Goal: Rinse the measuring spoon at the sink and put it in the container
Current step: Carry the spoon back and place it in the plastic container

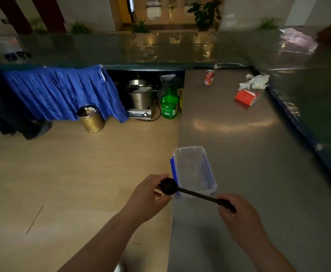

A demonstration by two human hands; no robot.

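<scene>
A black measuring spoon (190,192) is held level in front of me, its round bowl to the left and its long handle to the right. My left hand (147,197) pinches the bowl between thumb and fingers. My right hand (239,216) grips the end of the handle. Just behind the spoon stands a clear plastic container (195,152) with blue clips, lidless and with nothing inside, on the left edge of a steel counter (239,134). No sink is in view.
On the counter's far end lie a red can (209,77), a red tissue pack (246,97) and crumpled white tissue (255,81). On the floor to the left stand a gold bin (91,118), a steel pot on a cooker (140,99) and a green bottle (169,104).
</scene>
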